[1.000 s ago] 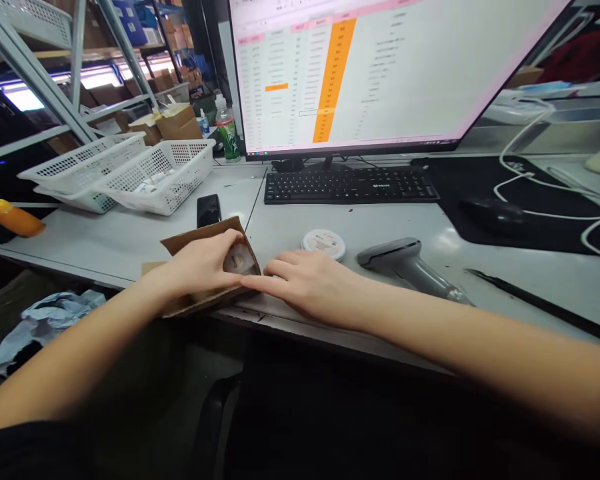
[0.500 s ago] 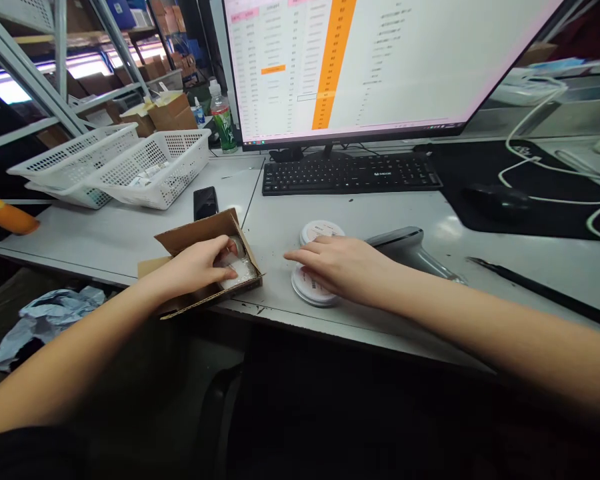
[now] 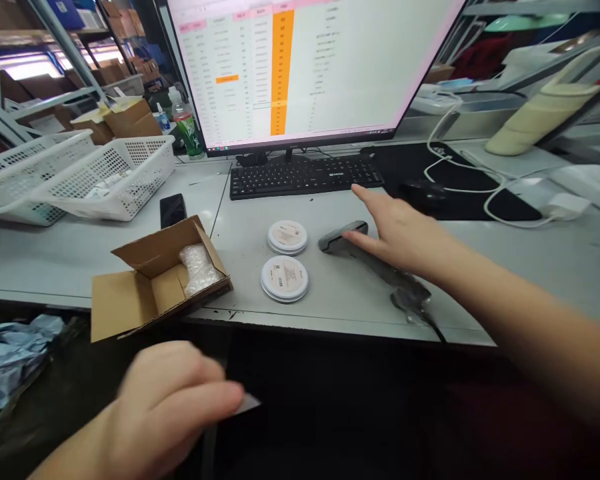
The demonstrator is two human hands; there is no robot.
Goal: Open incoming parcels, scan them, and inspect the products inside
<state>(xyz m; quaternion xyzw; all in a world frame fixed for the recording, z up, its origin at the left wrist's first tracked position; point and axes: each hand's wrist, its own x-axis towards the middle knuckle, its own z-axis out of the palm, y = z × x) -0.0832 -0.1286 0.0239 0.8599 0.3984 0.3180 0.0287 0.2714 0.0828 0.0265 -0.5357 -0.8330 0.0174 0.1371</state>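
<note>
1. Head view: the right hand (image 3: 400, 233) lies spread over the grey barcode scanner (image 3: 380, 270). Its fingers stretch toward 11 o'clock, its thumb is at the scanner's head, and nothing is clasped.
2. The scanner lies flat on the desk (image 3: 480, 267), at 3 o'clock from two round white tins (image 3: 285, 278). Its handle runs toward 5 o'clock, to the desk edge.
3. It looks like rigid, smooth, fairly light plastic. The handle is probably the surest hold, though the cable at its end may drag.
4. At 7 o'clock in the frame, below the desk edge, the blurred left hand (image 3: 165, 407) pinches a pale slip (image 3: 247, 403) between thumb and fingers.
5. At 9 o'clock from the tins, an open cardboard box (image 3: 150, 280) overhangs the edge with a bubble-wrapped packet (image 3: 197, 267) inside. The keyboard (image 3: 305, 177) sits at 12 o'clock.
</note>
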